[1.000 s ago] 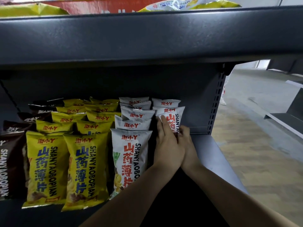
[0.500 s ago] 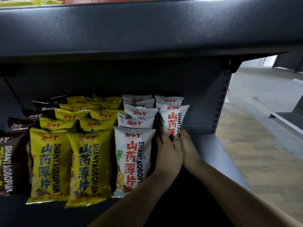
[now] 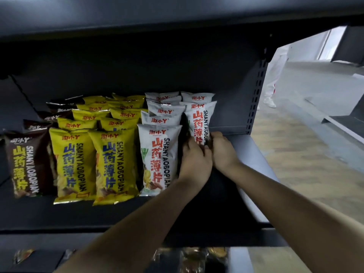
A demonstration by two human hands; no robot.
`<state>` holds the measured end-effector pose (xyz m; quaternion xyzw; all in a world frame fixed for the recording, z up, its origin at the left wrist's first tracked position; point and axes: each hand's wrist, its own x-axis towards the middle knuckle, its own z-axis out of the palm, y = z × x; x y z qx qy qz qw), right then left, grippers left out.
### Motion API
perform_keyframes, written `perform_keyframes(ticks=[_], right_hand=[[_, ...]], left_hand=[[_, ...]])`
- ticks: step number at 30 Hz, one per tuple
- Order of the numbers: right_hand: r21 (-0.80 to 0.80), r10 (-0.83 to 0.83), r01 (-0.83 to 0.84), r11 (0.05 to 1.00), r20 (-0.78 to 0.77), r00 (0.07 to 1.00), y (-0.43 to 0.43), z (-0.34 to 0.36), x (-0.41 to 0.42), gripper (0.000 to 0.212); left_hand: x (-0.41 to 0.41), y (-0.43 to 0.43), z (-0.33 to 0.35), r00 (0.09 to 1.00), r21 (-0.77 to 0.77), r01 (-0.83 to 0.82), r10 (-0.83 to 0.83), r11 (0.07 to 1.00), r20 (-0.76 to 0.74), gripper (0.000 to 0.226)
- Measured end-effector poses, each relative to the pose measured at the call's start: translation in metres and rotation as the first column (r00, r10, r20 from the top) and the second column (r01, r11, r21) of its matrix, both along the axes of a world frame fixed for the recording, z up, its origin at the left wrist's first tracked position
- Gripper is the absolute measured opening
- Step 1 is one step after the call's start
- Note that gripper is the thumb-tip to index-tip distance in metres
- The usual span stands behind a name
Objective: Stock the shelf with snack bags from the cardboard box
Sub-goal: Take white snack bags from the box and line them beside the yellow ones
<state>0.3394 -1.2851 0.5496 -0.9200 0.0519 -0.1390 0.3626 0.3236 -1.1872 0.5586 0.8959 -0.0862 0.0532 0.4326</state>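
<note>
On the dark metal shelf (image 3: pixel 254 160), at the right end of the stocked rows, a person's left hand (image 3: pixel 195 160) and right hand (image 3: pixel 223 150) grip the bottom of an upright white snack bag (image 3: pixel 200 121), fingers curled around it. The bag stands just beside the neighbouring white row (image 3: pixel 159 154); yellow bags (image 3: pixel 112 164) fill the middle. Bare shelf runs from the right hand to the perforated upright (image 3: pixel 258 91).

White snack bag (image 3: pixel 199 123) — upright, rightmost row
</note>
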Motion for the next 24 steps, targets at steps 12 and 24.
perform_keyframes(ticks=[12, 24], right_hand=[[0.086, 0.090, -0.091, 0.992, 0.013, 0.996, -0.020, 0.021, -0.125, 0.039], [0.202, 0.274, -0.249, 0.947, -0.102, 0.956, -0.004, 0.003, -0.239, 0.025]], left_hand=[[-0.134, 0.043, -0.002, 0.968, 0.134, 0.181, -0.200, 0.974, 0.149, 0.031], [-0.236, 0.069, -0.091, 0.907, 0.197, 0.409, -0.421, 0.891, 0.020, 0.025]])
